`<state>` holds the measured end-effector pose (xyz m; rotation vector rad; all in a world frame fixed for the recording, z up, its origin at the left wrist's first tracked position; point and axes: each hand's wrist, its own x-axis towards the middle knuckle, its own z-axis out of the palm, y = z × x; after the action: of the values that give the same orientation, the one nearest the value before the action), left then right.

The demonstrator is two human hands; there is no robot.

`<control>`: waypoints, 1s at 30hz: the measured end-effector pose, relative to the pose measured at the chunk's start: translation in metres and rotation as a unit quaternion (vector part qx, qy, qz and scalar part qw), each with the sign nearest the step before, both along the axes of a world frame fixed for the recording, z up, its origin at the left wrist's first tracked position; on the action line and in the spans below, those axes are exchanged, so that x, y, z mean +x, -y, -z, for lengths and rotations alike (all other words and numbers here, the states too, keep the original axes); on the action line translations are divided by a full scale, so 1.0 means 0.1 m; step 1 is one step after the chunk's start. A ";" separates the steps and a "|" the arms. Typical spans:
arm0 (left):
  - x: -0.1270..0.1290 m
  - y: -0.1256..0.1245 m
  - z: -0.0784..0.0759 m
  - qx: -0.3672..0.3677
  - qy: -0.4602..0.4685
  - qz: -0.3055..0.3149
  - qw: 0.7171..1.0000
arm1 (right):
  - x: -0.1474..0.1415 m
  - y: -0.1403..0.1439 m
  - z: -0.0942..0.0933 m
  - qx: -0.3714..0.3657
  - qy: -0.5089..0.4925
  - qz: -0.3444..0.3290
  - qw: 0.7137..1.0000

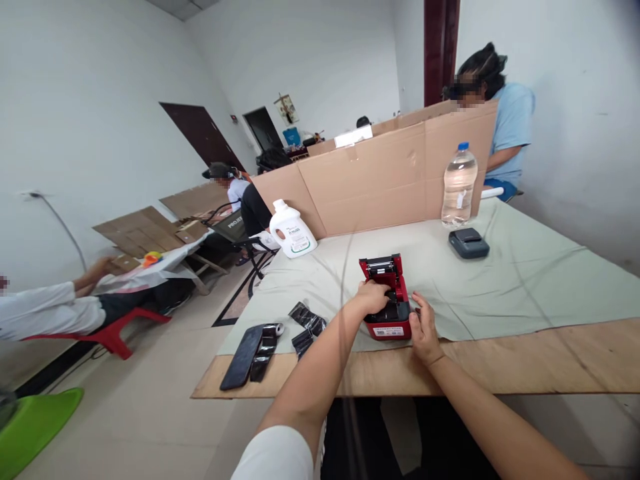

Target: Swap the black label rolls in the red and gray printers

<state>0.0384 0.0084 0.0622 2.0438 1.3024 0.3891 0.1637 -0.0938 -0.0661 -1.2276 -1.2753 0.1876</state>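
Note:
A small red label printer [386, 329] sits near the front edge of the table, its lid [382, 268] raised and its inside showing black parts. My left hand [373, 297] reaches into the printer from the left, fingers bent down; whatever its fingertips grip is hidden. Along the printer's right side rests my right hand [425, 328], fingers stretched upward and apart, holding nothing. To the left lie crumpled strips of shiny black ribbon [311, 321] and another black strip [263, 360] with a small white roll [279, 329]. A dark phone [243, 357] lies beside that strip.
A white jug [295, 233] stands at the table's back left, before a cardboard partition [370, 177]. At the back right are a clear bottle [459, 187] with a blue cap and a dark grey device [469, 244]. Other people sit beyond the partition and at the left.

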 end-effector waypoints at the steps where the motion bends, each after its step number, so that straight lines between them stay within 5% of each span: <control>1: 0.04 -0.04 0.02 -0.005 0.003 -0.002 1.000 | 0.00 0.00 0.01 -0.001 -0.002 0.002 1.000; 10: 0.08 -0.14 0.24 0.029 0.129 -0.006 0.991 | 0.01 -0.02 0.01 0.012 0.017 0.011 1.000; 18: -0.17 0.09 0.02 0.017 0.190 0.003 0.982 | 0.04 -0.02 0.03 0.002 0.002 -0.002 1.000; 24: -0.93 0.29 -0.28 -0.101 0.282 -0.004 0.954 | 0.04 -0.01 0.02 -0.004 -0.007 -0.016 1.000; 30: -2.16 0.18 -0.39 -0.215 0.088 -0.083 0.969 | 0.03 0.01 -0.01 -0.009 -0.009 -0.025 1.000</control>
<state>-0.1773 -0.0093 0.1008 1.5119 1.3190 0.3214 0.1671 -0.0944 -0.0649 -1.2076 -1.2915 0.2464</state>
